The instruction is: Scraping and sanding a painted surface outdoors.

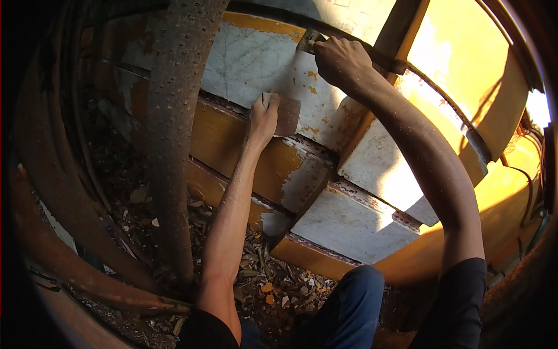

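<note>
In my right hand [344, 61] is a scraper [308, 41], its blade against the upper part of the wall near a strip of yellow paint. The fist hides most of the handle. Lower and to the left, my left hand [263, 115] grips a reddish-brown sheet that looks like sandpaper [288, 117], close to the wall face. Around both hands the masonry wall [250, 61] is pale where paint is gone. Small yellow flecks [312, 76] cling to that pale surface.
A tree trunk [172, 131] rises to the left of my left arm, with more stems [56, 209] beyond it. Stepped ledges and a pilaster [355, 135] jut from the wall. Dry leaves and paint chips [270, 292] litter the ground by my bent knee [362, 288].
</note>
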The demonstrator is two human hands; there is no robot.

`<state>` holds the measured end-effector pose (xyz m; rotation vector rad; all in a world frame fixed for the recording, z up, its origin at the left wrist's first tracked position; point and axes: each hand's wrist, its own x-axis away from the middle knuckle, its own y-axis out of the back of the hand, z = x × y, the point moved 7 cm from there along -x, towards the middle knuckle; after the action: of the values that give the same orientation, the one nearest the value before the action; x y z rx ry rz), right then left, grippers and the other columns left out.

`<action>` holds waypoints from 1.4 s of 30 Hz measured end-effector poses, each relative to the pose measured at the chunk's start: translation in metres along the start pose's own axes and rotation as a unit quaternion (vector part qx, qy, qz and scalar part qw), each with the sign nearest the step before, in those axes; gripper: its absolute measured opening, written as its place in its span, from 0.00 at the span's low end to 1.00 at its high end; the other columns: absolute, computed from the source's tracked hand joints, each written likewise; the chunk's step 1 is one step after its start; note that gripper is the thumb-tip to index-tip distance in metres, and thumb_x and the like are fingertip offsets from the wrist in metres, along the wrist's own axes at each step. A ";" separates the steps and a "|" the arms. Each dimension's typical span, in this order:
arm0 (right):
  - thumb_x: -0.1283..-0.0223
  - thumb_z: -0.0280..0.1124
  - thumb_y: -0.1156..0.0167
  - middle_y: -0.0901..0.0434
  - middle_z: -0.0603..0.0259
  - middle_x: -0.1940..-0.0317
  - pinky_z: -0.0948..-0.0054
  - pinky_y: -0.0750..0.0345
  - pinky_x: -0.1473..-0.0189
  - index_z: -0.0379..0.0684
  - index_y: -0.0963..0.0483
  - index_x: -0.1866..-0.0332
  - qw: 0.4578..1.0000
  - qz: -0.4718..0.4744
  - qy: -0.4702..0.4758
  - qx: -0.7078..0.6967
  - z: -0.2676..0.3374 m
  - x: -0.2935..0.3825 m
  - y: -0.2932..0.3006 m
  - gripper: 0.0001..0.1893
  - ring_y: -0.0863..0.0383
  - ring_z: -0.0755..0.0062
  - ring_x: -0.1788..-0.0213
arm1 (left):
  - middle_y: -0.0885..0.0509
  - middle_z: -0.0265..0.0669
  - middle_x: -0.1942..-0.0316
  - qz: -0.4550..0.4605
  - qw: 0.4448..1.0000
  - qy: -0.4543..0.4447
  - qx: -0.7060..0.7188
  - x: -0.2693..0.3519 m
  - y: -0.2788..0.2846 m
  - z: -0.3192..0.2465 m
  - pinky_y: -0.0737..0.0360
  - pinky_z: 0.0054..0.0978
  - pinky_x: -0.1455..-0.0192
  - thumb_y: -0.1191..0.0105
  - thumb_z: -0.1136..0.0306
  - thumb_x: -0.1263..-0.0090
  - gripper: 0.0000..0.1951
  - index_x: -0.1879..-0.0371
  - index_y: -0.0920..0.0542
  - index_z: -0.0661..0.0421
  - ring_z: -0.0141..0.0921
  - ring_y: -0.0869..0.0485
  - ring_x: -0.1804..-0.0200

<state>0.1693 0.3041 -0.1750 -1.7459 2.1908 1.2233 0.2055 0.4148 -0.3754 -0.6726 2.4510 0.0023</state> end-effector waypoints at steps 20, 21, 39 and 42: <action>0.35 0.27 0.44 0.12 0.52 0.68 0.61 0.16 0.65 0.42 0.17 0.62 1.000 0.023 -0.006 -0.006 -0.007 0.004 -0.006 0.08 0.10 0.56 0.65 | 0.16 0.56 0.55 0.017 0.996 -0.084 -0.014 0.019 -0.035 -0.041 0.24 0.41 0.43 0.55 0.48 0.17 0.27 0.50 0.22 0.66 0.50 0.17 0.50; 0.34 0.27 0.45 0.12 0.53 0.68 0.60 0.16 0.66 0.42 0.17 0.61 0.999 0.040 -0.006 -0.001 -0.007 0.011 -0.005 0.09 0.10 0.57 0.66 | 0.16 0.58 0.54 0.023 0.997 -0.075 -0.028 0.018 -0.033 -0.039 0.24 0.42 0.43 0.55 0.47 0.18 0.27 0.50 0.22 0.66 0.52 0.17 0.48; 0.30 0.32 0.50 0.14 0.44 0.65 0.49 0.16 0.61 0.45 0.20 0.47 0.978 0.024 -0.119 -0.171 -0.024 0.027 -0.024 0.14 0.11 0.45 0.61 | 0.15 0.51 0.59 0.030 0.998 -0.044 -0.040 0.018 -0.038 -0.025 0.24 0.39 0.46 0.52 0.53 0.18 0.22 0.54 0.21 0.64 0.43 0.18 0.53; 0.25 0.37 0.53 0.15 0.36 0.61 0.44 0.17 0.56 0.39 0.21 0.49 0.957 0.002 -0.184 -0.225 -0.013 0.017 -0.044 0.16 0.14 0.35 0.58 | 0.17 0.60 0.55 0.044 0.997 -0.056 -0.038 0.019 -0.046 -0.030 0.24 0.47 0.46 0.53 0.55 0.19 0.21 0.53 0.23 0.67 0.59 0.19 0.47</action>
<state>0.2065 0.2815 -0.1982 -1.4696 1.7994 1.9837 0.1976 0.3617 -0.3542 -0.5812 2.3797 0.1631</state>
